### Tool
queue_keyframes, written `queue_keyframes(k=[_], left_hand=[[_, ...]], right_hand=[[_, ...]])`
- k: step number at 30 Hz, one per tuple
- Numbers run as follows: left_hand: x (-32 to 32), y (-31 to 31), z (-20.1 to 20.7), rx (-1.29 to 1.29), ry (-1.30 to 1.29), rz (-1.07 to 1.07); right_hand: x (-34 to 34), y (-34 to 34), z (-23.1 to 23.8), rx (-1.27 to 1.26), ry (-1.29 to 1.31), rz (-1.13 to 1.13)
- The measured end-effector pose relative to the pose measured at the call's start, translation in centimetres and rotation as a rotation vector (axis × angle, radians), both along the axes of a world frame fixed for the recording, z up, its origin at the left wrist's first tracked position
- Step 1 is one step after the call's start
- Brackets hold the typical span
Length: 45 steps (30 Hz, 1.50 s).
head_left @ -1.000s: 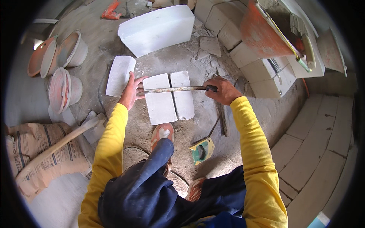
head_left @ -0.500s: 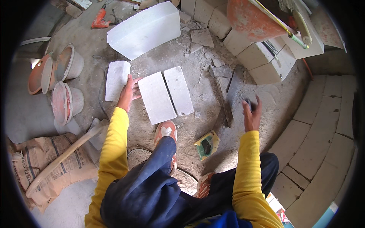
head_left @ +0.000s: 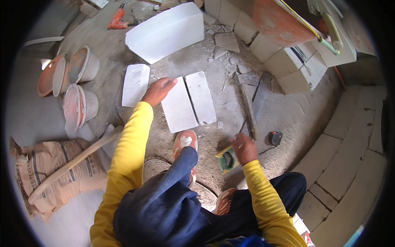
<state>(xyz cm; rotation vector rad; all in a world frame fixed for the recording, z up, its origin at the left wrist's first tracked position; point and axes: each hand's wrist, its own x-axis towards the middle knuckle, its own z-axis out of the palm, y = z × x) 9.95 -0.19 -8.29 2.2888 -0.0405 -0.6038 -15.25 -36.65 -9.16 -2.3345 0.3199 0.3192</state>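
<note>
Near the middle of the frame, two pale block pieces are lying flat on the dusty floor [head_left: 296, 113], side by side: the wider left piece [head_left: 180, 108] and the narrower right piece [head_left: 201, 101], with a dark narrow gap running between them. The left hand [head_left: 159, 90] is being placed at the upper left corner of the left piece, overlapping it in the view; its fingers are bending a little, but I cannot tell if they are grasping the edge or only resting there. The right hand [head_left: 245, 149] is appearing blurred in the lower middle, right of the shoe [head_left: 186, 143], and is partly covering a yellow and green handle [head_left: 226, 161]. Its fingers are curling, and I cannot tell whether they are touching this handle or staying above it. To the right of this hand, a black tape measure [head_left: 275, 138] is lying on the floor, apart from the fingers. Above the handle, a wooden strip [head_left: 249, 111] is lying lengthwise. Just left of the left hand, a small white block [head_left: 135, 84] is lying, and a large white block [head_left: 164, 33] is occupying the upper middle. A red drill [head_left: 118, 20] is lying at upper left, and a brown paper sack [head_left: 82, 177] is filling the lower left.
</note>
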Motion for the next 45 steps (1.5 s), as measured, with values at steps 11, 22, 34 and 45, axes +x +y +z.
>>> queue_keyframes(k=[11,22,34,45], left_hand=[[1.6,2.5,1.9,-0.17,0.316,-0.106],[-4.2,2.5,7.0,-0.138,-0.079,0.103],[-8.0,2.5,9.7,0.227,-0.471,0.092],[-11.4,0.1,9.9,0.449,-0.373,0.013]], right_hand=[[-6.1,4.5,-1.1,-0.239,0.454,0.538],[-2.6,1.0,-1.5,-0.256,0.021,0.054],[7.0,-5.8,-5.4,-0.534,0.006,-0.041],[4.2,0.4,4.1,0.234,-0.221,-0.184]])
